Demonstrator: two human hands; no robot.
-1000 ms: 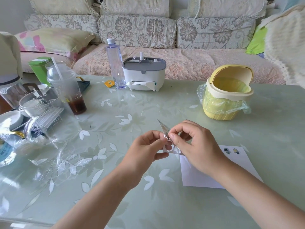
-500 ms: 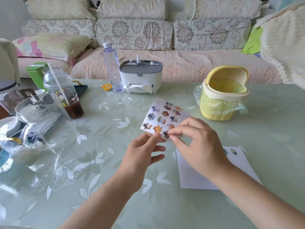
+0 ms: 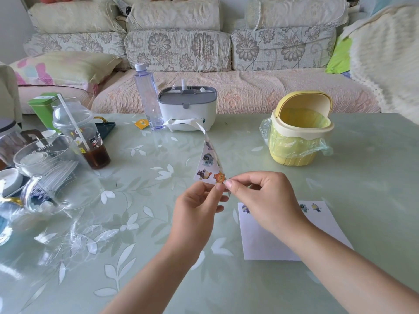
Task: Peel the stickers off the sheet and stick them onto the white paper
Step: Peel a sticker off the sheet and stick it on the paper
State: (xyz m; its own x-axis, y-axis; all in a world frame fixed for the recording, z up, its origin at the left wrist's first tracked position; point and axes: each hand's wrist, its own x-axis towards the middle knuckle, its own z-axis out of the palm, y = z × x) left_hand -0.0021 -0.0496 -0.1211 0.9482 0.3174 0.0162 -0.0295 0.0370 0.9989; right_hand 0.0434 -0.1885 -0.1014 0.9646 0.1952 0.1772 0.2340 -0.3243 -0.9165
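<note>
A small sticker sheet [image 3: 207, 164] with cartoon figures stands almost upright above the table, turned partly edge-on to me. My left hand [image 3: 197, 209] pinches its lower edge from below. My right hand [image 3: 260, 198] pinches at the sheet's lower right corner, thumb and forefinger meeting beside an orange sticker [image 3: 219, 177]. The white paper [image 3: 267, 241] lies flat on the table under my right wrist. Three stickers show along its top edge: one at the left [image 3: 246, 209] and two at the right [image 3: 310, 207].
A yellow lidded bin [image 3: 299, 130] with a bag liner stands behind the paper. A white and grey tissue box [image 3: 188, 109] and clear bottle [image 3: 148, 98] sit at the table's back. Cups, a glass jug [image 3: 52, 168] and plastic wrap crowd the left side.
The sheet has swung from facing me flat to nearly edge-on and upright. My right fingers have shifted to its lower right corner by the orange sticker. The left hand keeps its hold.
</note>
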